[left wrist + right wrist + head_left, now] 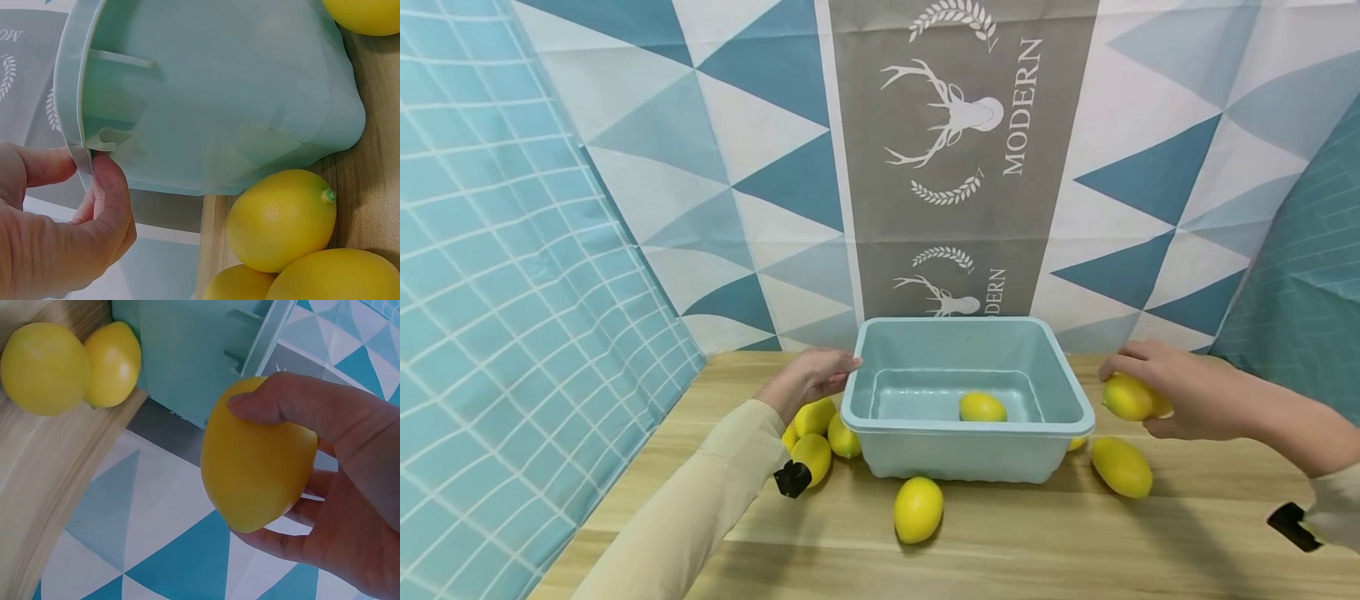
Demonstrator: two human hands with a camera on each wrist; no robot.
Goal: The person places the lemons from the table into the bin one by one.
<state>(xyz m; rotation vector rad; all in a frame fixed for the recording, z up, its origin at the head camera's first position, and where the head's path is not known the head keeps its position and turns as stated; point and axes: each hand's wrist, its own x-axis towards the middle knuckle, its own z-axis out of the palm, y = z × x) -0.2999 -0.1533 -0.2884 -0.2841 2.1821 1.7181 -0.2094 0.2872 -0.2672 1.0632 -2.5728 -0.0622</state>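
Note:
A pale blue-green plastic bin point(955, 454) stands on the wooden table with one lemon point(982, 407) inside. My left hand point(818, 377) pinches the bin's left rim between thumb and fingers; the left wrist view shows the rim point(74, 112) between them. My right hand point(1180, 392) grips another lemon point(259, 462), raised above the table to the right of the bin, with the thumb across it and the fingers behind. Below that hand a lemon point(1122, 467) lies on the table, and one more point(115, 362) sits against the bin's right side.
Several lemons point(812, 458) cluster at the bin's left side, partly hidden by my left forearm. A single lemon point(918, 510) lies in front of the bin. Behind the table hangs a patterned cloth point(955, 192), with a blue checked cloth point(497, 292) on the left.

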